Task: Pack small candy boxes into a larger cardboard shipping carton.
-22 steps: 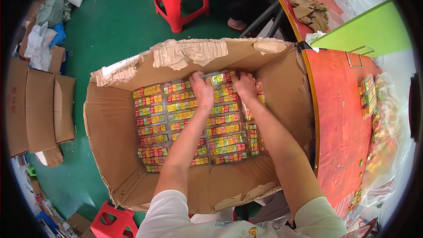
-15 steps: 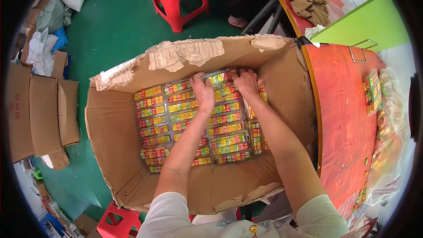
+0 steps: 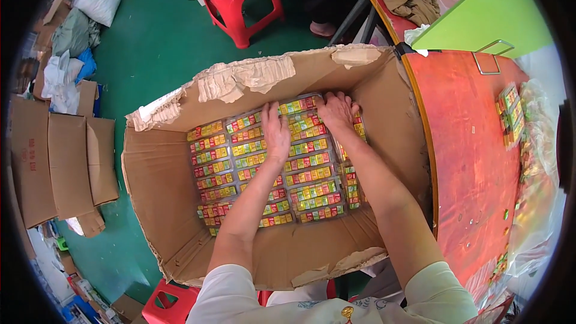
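1. Head view, deep inside a big torn carton (image 3: 159, 186) on a green floor (image 3: 150, 54): both bare hands reaching down onto a packed layer of small colourful packs (image 3: 312, 195), red, yellow and green, wrapped in clear film.
2. Left hand (image 3: 276, 132) flat, palm down, fingers extended toward the far wall, pressing on the middle column of packs. Not closed around anything.
3. Right hand (image 3: 337, 111) at the far right corner of the layer, fingers curled down over the top edge of the packs near the carton wall. Whether gripping a pack or only pushing: cannot tell, fingertips hidden.
4. Packs in tidy rows covering the carton bottom, leaving bare cardboard at the left and near sides.
5. Carton rim ragged, paper tape peeling along the far flap (image 3: 246, 78).
6. Right of carton, touching it: red table (image 3: 474, 162) with a few loose packs (image 3: 510, 114) and clear plastic at the edge. Red stool (image 3: 240, 15) beyond, another person seated there. Flattened cardboard (image 3: 60, 162) to the left.
7. Risks, as judged: uneven pressing could buckle a row and tip packs out of line; a finger wedged between packs and wall could snag film and tear it; leaning on the weak torn rim could fold the wall inward onto the layer.
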Demonstrator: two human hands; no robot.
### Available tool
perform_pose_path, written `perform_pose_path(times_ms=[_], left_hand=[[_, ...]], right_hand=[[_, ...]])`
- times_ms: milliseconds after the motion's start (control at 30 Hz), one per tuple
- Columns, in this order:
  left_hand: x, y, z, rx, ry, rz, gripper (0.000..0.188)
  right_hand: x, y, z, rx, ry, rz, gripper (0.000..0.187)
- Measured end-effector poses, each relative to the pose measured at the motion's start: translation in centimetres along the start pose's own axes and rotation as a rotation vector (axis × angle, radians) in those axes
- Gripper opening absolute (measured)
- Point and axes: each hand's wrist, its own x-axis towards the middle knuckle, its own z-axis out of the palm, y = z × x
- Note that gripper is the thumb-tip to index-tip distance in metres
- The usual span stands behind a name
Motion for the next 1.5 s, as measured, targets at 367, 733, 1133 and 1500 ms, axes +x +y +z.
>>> perform_pose_path(times_ms=[367, 733, 1133, 1500], left_hand=[[-0.4, 0.2, -0.4, 0.223, -0.124, 0.040, 0.053], [-3.1, 1.4, -1.8, 0.283, -0.254, 0.100, 0.065], [-0.9, -0.4, -2.7, -0.103, -0.314, -0.174, 0.062], [0.7, -1.0, -6.5, -0.066, -0.292, -0.220, 0.052]], right_hand=[[-0.3, 0.2, -0.4, -0.083, 0.018, -0.032, 0.040], [-3.9, 1.1, -1.7, -0.126, 0.031, -0.270, 0.024], [-5.9, -1.9, -15.2, 0.469, 0.130, -0.257, 0.029], [-24.2, 2.0, -32.1, 0.793, 0.067, -0.279, 0.027]])
